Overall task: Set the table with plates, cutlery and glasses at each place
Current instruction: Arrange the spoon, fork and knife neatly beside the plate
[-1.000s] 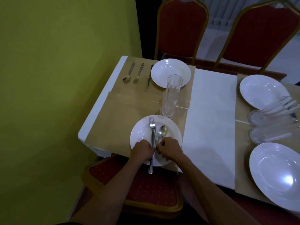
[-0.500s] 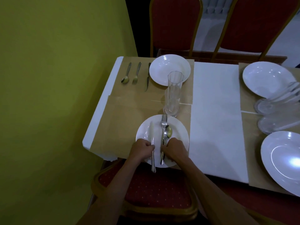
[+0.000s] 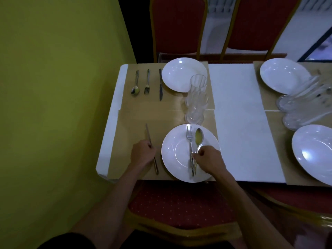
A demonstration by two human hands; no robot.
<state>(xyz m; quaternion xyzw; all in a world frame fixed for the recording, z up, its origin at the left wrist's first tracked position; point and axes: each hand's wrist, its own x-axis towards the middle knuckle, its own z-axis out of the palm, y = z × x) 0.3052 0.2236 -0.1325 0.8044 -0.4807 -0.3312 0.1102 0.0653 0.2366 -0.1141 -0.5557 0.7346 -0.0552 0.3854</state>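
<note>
Gripping a slim knife (image 3: 148,135) in the left hand (image 3: 142,152), just left of the near white plate (image 3: 172,153), tip pointing away. Pinching the handles of a fork (image 3: 188,135) and spoon (image 3: 198,137) in the right hand (image 3: 209,159), both lying on that plate. Facing a clear ribbed glass (image 3: 196,99) standing upright just beyond it, with a second spoon (image 3: 136,83), second fork (image 3: 147,81) and second knife (image 3: 160,85) lying in a row left of the far plate (image 3: 181,74).

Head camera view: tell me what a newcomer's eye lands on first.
The eye goes first to the near place. There the left hand holds a knife just left of the white plate, while the right hand grips a fork and spoon lying on that plate. Right behind the plate stands a tall clear glass.
</note>
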